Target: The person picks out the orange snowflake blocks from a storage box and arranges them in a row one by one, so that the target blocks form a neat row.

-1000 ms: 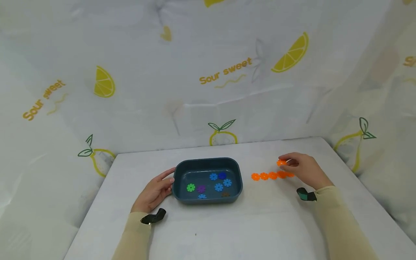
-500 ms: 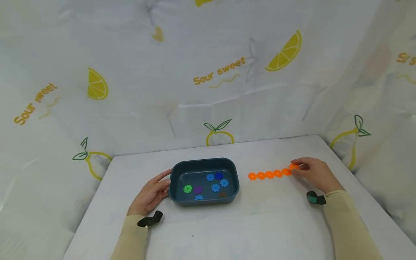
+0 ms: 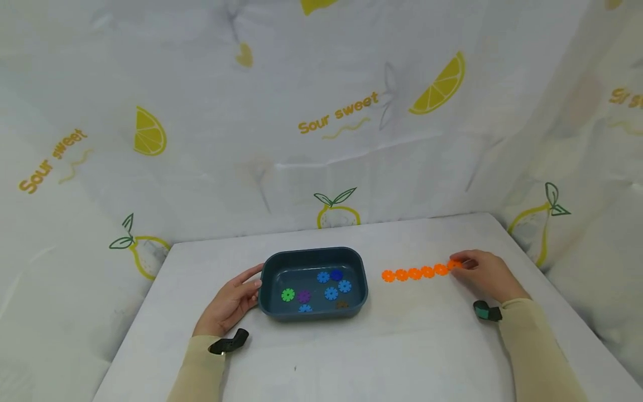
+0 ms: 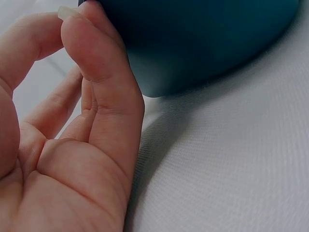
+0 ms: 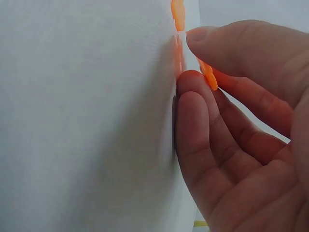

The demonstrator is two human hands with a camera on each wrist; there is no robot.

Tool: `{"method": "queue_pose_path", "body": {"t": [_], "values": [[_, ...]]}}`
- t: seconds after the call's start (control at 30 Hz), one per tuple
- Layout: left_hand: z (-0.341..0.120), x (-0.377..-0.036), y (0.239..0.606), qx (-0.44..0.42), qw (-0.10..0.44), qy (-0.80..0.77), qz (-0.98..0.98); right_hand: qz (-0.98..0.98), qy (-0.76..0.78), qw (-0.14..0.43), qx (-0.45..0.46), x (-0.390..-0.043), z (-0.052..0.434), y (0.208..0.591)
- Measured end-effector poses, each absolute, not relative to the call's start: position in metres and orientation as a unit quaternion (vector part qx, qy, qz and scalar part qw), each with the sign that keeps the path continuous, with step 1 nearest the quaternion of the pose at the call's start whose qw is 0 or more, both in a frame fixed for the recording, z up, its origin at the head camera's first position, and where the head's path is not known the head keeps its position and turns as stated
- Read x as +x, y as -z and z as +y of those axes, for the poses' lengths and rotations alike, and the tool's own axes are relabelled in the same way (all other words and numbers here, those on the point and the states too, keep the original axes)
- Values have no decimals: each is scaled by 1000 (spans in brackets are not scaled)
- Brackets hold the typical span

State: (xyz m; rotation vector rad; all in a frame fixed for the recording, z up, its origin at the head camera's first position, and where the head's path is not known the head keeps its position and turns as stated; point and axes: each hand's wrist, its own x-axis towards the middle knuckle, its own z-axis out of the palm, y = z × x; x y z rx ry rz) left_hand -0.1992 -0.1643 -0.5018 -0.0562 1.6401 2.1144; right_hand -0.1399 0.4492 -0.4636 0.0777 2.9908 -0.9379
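White table (image 3: pixel 351 357) boxed in by lemon-print sheets. From the head view, six orange gears sit in a row (image 3: pixel 414 273) right of the tray (image 3: pixel 312 310); blue, green and purple ones are still in the tray, so the sorting looks partly done. The right hand (image 3: pixel 484 274) pinches the end gear (image 3: pixel 454 264); the left hand (image 3: pixel 232 300) rests against the tray. The left wrist view shows relaxed fingers (image 4: pixel 101 82) touching the tray's wall. The right wrist view shows thumb and fingertips (image 5: pixel 193 87) nipping the gear.
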Motion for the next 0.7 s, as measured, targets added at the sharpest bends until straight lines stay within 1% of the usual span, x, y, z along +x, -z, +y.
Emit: {"method": "queue_pose_path", "body": {"t": [0.4, 0.7], "values": [[-166, -199, 504, -21, 222, -770, 598, 954, 297, 7, 29, -144, 446, 464], [-167, -200, 506, -19, 228, -772, 593, 955, 294, 5, 33, -142, 444, 465]]}}
